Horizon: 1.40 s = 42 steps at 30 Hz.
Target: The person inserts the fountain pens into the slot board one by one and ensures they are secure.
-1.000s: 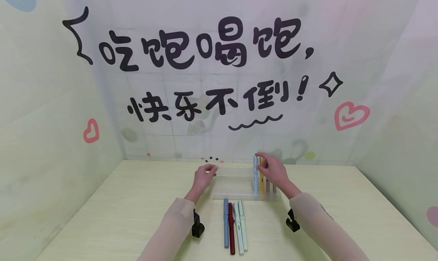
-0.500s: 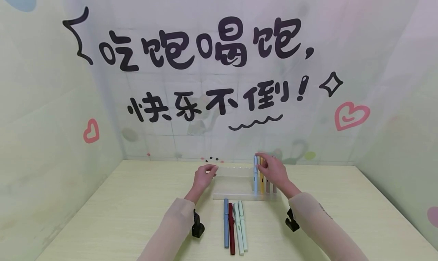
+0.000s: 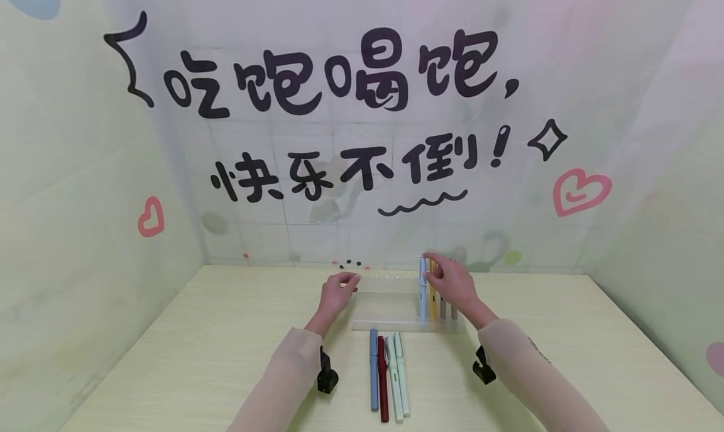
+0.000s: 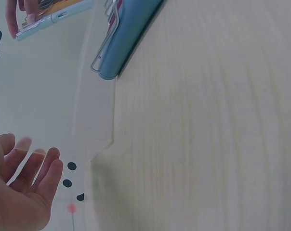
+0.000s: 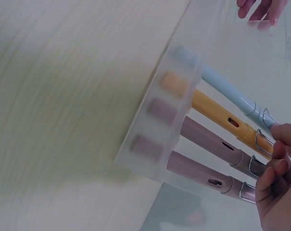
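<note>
A clear plastic pen stand (image 3: pixel 384 306) stands near the back wall. My left hand (image 3: pixel 337 292) holds its upper left corner, thumb and fingers on either side of the panel. At the right, my right hand (image 3: pixel 455 284) pinches the cap end of a light blue pen (image 5: pixel 227 91), whose lower end sits in the stand's front ledge. Beside it in the stand are a yellow pen (image 5: pixel 215 113) and two mauve pens (image 5: pixel 208 139), partly covered by the hand in the head view.
In front of the stand lie a blue pen (image 3: pixel 374 369), a dark red pen (image 3: pixel 383 382) and two pale mint pens (image 3: pixel 394 382), side by side on the wood-grain table (image 3: pixel 198 356). A printed cloth wall (image 3: pixel 317 243) closes off the back.
</note>
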Motion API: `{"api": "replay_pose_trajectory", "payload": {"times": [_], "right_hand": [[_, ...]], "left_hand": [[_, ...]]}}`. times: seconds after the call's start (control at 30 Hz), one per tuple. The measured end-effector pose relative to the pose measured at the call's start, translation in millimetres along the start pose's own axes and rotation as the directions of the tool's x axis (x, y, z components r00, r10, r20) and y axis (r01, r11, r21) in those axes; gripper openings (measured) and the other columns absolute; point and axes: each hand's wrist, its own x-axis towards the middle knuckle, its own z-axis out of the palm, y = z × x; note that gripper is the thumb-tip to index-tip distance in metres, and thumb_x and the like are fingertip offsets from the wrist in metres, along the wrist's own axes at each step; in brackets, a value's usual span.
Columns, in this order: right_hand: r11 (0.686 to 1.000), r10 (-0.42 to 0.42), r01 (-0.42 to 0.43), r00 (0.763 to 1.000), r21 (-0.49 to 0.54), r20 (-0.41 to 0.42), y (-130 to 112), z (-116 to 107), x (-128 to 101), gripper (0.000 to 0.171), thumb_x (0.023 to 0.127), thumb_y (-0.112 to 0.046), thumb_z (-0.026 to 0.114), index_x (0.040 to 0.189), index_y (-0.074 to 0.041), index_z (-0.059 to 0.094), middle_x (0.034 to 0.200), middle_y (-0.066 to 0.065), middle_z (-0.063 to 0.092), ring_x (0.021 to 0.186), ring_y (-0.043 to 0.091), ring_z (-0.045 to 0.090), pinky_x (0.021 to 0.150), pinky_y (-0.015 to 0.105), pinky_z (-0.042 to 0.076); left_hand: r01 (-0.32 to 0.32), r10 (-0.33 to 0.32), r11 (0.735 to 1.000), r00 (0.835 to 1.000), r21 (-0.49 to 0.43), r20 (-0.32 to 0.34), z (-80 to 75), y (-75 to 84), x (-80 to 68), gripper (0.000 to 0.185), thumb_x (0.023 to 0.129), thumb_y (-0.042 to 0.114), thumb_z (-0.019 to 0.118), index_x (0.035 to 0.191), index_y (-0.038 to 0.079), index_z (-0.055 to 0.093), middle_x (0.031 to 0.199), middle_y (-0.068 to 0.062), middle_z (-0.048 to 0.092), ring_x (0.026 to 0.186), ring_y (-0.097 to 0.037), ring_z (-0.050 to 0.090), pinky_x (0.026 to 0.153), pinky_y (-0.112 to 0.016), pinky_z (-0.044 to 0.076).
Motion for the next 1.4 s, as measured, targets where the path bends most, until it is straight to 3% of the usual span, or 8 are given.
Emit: {"api": "replay_pose_trajectory", "payload": {"times": [0.4,0.87,1.4], "right_hand": [[0.992,-0.039,0.051,0.994,0.113,-0.102,5,-13,-6,0.034,0.08,-0.012,0.064,0.113,-0.004,0.057,0.062,-0.002,0.049,0.052,0.013,0.042,0.045,0.027,0.035],[0.979,-0.099,0.114,0.99,0.166,-0.101,12,-11,-23,0.031,0.078,-0.006,0.065,0.108,-0.003,0.058,0.062,-0.004,0.05,0.054,0.012,0.046,0.046,0.026,0.039],[0.974,-0.072,0.085,0.995,0.208,-0.068,17,2,-40,0.026,0.079,-0.007,0.065,0.104,-0.003,0.061,0.063,-0.006,0.052,0.055,0.01,0.047,0.048,0.023,0.041]], "left_hand": [[0.006,-0.007,1.0,1.0,-0.006,-0.003,-0.1,0.2,-0.7,0.027,0.089,0.018,0.054,0.102,-0.004,0.061,0.094,-0.015,0.061,0.08,-0.025,0.062,0.07,-0.033,0.05],[0.004,-0.004,1.0,1.0,-0.022,0.005,-1.6,2.1,-2.4,0.026,0.089,0.018,0.054,0.101,-0.004,0.062,0.092,-0.014,0.061,0.08,-0.026,0.062,0.07,-0.033,0.05],[0.006,-0.006,1.0,1.0,0.001,0.001,-0.7,0.6,-0.9,0.027,0.089,0.019,0.054,0.101,-0.004,0.062,0.092,-0.014,0.061,0.079,-0.024,0.062,0.068,-0.032,0.05]]}}
